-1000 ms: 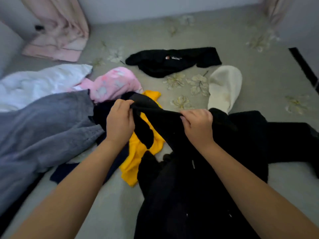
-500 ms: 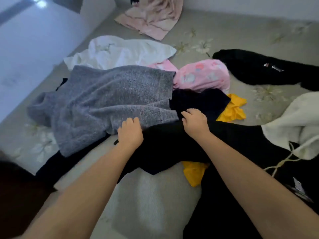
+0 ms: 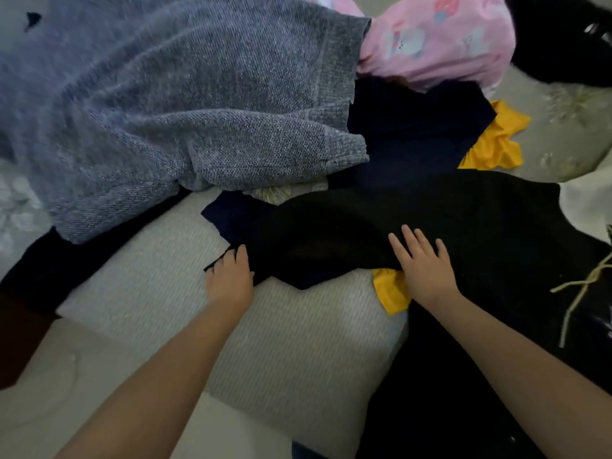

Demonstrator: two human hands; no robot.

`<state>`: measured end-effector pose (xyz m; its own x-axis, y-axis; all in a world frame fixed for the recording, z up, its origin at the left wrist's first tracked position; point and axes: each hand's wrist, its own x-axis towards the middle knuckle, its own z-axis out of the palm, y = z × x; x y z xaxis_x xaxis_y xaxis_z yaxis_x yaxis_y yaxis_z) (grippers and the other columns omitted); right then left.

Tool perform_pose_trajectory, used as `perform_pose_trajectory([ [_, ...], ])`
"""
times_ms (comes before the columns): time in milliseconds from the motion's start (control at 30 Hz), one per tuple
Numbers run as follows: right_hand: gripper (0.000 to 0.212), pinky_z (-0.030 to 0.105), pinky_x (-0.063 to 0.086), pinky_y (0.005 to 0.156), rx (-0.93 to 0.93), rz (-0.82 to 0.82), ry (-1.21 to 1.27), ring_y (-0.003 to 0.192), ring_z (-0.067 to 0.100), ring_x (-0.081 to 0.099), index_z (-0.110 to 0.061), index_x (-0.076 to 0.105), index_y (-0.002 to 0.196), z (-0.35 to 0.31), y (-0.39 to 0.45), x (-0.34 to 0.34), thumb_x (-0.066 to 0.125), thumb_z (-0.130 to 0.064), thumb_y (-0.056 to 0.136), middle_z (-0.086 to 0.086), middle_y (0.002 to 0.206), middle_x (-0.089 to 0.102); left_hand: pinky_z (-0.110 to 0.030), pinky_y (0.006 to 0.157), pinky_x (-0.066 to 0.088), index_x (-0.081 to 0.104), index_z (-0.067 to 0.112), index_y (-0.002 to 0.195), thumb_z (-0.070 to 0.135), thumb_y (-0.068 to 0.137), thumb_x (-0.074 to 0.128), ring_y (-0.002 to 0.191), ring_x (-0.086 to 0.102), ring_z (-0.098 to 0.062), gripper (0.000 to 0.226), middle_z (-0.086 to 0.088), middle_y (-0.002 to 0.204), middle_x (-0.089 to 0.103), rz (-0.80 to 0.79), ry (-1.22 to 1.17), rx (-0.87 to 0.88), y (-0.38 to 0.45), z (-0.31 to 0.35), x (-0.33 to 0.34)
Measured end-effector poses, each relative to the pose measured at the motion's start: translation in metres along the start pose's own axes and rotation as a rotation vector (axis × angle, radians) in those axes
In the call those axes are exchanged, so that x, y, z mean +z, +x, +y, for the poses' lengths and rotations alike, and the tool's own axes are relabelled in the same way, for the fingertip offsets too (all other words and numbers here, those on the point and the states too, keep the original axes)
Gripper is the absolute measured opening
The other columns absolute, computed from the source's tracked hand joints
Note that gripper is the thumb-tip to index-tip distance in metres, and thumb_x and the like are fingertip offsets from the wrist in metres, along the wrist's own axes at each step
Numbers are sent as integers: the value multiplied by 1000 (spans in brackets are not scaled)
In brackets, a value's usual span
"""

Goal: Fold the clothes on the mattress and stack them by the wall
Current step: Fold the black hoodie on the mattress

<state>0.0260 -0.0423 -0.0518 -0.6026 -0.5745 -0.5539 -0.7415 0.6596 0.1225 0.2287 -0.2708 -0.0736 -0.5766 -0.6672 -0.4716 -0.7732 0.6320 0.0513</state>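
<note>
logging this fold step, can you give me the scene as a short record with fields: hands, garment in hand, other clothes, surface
left hand: left hand grips the near corner of the black garment, fingers curled into the cloth
right hand: right hand lies flat on the black garment, fingers straight and spread
garment state: spread out flat, not yet folded
other clothes: grey knit sweater behind it; pink printed garment further back; yellow garment partly under the black one
surface: mattress, pale ribbed cover

Sweater (image 3: 165,104): grey-blue marl knit. Pyjama piece (image 3: 440,38): pink, pale cartoon prints. Black garment (image 3: 414,220), navy garment (image 3: 414,127), yellow cloth (image 3: 496,140). Mattress (image 3: 298,342): pale grey, fine ribbed stripes, faded flower print.
</note>
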Motion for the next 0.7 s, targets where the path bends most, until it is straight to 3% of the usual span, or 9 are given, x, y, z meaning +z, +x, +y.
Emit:
perform_pose_trajectory([
  [67,58,42,7,115,3,-27,63,144,24,2,-21,2,147,-3,6,-7,28,-14,97,5,156,-1,-34,72,39,52,10,98,12,96,39,90,55,-28,13,-20,106,59,52,-152,75,6,-4,-6],
  [100,56,41,7,115,9,-41,133,144,23,3,-19,5,148,-5,9,-10,27,-11,97,5,156,1,-34,69,39,53,9,94,9,96,39,84,55,-29,14,-20,99,60,76,-261,88,8,-4,-9],
  [200,54,40,3,115,45,-64,493,143,20,6,-11,15,146,-7,13,-20,33,-6,95,5,156,10,-27,76,36,55,0,114,11,96,41,92,53,-23,25,-17,105,59,161,-648,8,8,-4,-26],
  [300,52,36,1,115,54,16,776,143,17,9,-10,23,144,-4,13,-27,35,-4,94,4,154,19,-15,79,33,54,2,118,13,96,42,96,47,-12,27,-8,108,56,239,-936,-115,7,0,-45],
  [400,48,38,4,115,92,96,779,142,18,12,-9,26,143,-11,16,-31,37,-14,97,5,152,24,-24,87,41,54,3,118,15,96,42,101,53,-18,27,-10,114,58,256,-1153,-177,9,7,-64],
  [500,48,44,4,114,94,-18,603,143,19,10,-11,28,143,-18,15,-30,37,-25,98,3,153,21,-37,100,42,54,4,118,14,96,43,114,52,-30,26,-17,120,57,201,-1245,-121,5,25,-77],
  [567,51,46,3,114,55,-51,566,143,20,7,-13,26,144,-14,8,-29,40,-26,97,2,154,18,-43,104,39,53,5,119,12,96,43,117,50,-29,26,-18,124,55,154,-1313,-79,3,42,-83],
  [700,56,44,2,115,-18,73,601,143,21,4,-16,27,144,22,-29,-31,50,-21,93,4,154,18,-21,91,48,53,11,116,13,97,41,100,56,-9,23,-5,115,57,3,-1502,51,-2,98,-99],
])
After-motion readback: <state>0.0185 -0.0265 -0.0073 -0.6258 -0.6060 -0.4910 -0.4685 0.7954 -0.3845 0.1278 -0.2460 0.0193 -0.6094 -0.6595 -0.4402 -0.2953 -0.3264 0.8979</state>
